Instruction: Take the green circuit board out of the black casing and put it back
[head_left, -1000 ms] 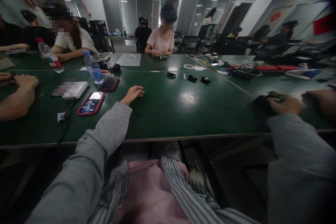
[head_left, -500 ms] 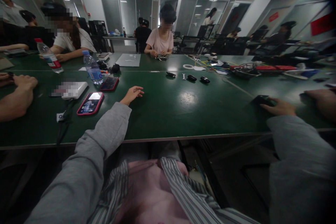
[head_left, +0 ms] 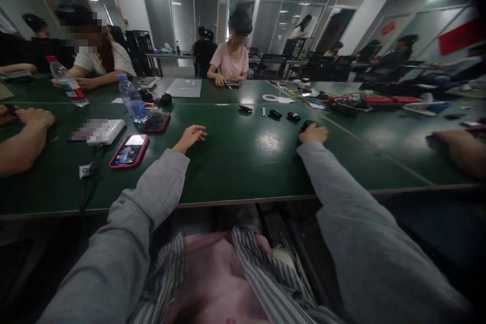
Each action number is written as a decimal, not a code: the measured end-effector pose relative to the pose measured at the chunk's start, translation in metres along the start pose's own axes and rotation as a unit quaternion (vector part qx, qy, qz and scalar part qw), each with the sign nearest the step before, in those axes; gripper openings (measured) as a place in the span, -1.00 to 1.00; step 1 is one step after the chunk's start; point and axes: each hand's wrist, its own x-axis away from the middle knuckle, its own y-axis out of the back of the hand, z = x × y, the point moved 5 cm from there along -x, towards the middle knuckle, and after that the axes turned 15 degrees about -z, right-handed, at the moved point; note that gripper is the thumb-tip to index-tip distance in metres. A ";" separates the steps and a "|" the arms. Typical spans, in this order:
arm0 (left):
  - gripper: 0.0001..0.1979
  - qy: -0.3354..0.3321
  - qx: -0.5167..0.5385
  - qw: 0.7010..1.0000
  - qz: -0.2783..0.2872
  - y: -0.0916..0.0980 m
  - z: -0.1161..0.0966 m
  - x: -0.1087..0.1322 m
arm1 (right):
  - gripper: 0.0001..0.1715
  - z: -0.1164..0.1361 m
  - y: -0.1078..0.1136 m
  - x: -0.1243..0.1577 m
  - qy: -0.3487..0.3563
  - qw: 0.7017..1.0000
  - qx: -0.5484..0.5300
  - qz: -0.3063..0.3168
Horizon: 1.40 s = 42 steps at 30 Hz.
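Observation:
My left hand (head_left: 191, 138) rests on the green table with its fingers loosely stretched and nothing in them. Out to the right, my right hand (head_left: 314, 133) is closed around a small black object (head_left: 309, 125); the fingers cover most of it, so I cannot tell its kind. Just left of that hand lie two small black rounded objects, the nearer one (head_left: 293, 116) and its neighbour (head_left: 275, 114). Beside them are a small silver wrench (head_left: 264, 112) and another dark object (head_left: 245, 109).
Two phones, one with a lit screen (head_left: 129, 151) and one dark (head_left: 157, 122), lie left near a blue-capped bottle (head_left: 132, 101) and a red-capped bottle (head_left: 68, 83). Cables and tools (head_left: 353, 101) clutter the far right. Other people's arms rest at both sides.
My right hand has moved left and forward across the table with the black object, ending beside the row of small items. My left hand has stayed in place.

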 end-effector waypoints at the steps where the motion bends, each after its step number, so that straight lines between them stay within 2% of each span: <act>1: -0.82 -0.002 0.001 1.000 -0.003 0.000 0.000 0.000 | -0.47 0.029 -0.003 0.012 0.023 0.999 -0.031 0.017; 5: -0.78 -0.029 -0.013 0.999 -0.019 0.003 0.006 -0.007 | -0.41 0.145 0.006 0.075 0.154 0.977 -0.144 0.041; 7: -0.75 -0.081 -0.037 0.994 -0.067 0.010 0.008 -0.014 | -0.38 0.197 0.020 0.110 0.239 0.948 -0.201 0.056; 10: -0.65 -0.149 -0.115 0.969 -0.162 0.022 0.014 -0.022 | -0.33 0.251 0.048 0.161 0.361 0.887 -0.277 0.075; 12: -0.63 -0.151 -0.139 0.961 -0.185 0.027 0.018 -0.025 | -0.32 0.269 0.068 0.188 0.419 0.841 -0.333 0.080; 14: -0.66 -0.141 -0.130 0.966 -0.176 0.027 0.021 -0.028 | -0.33 0.275 0.082 0.204 0.445 0.808 -0.376 0.087; 17: -0.68 -0.131 -0.102 0.977 -0.137 0.021 0.023 -0.029 | -0.34 0.273 0.089 0.211 0.446 0.794 -0.399 0.107; 22: -0.64 -0.133 -0.076 0.983 -0.101 0.014 0.029 -0.033 | -0.28 0.270 0.085 0.204 0.421 0.797 -0.418 0.111; 29: -0.62 -0.133 -0.097 0.981 -0.104 0.017 0.032 -0.037 | -0.19 0.266 0.076 0.197 0.385 0.816 -0.421 0.092; 35: -0.58 -0.140 -0.179 0.965 -0.131 0.024 0.026 -0.033 | -0.11 0.264 0.054 0.190 0.312 0.837 -0.422 0.155; 38: -0.55 -0.145 -0.212 0.958 -0.130 0.025 0.022 -0.028 | -0.15 0.265 0.047 0.190 0.303 0.837 -0.420 0.178; 42: -0.56 -0.141 -0.198 0.961 -0.129 0.026 0.021 -0.026 | -0.22 0.266 0.043 0.190 0.306 0.831 -0.423 0.193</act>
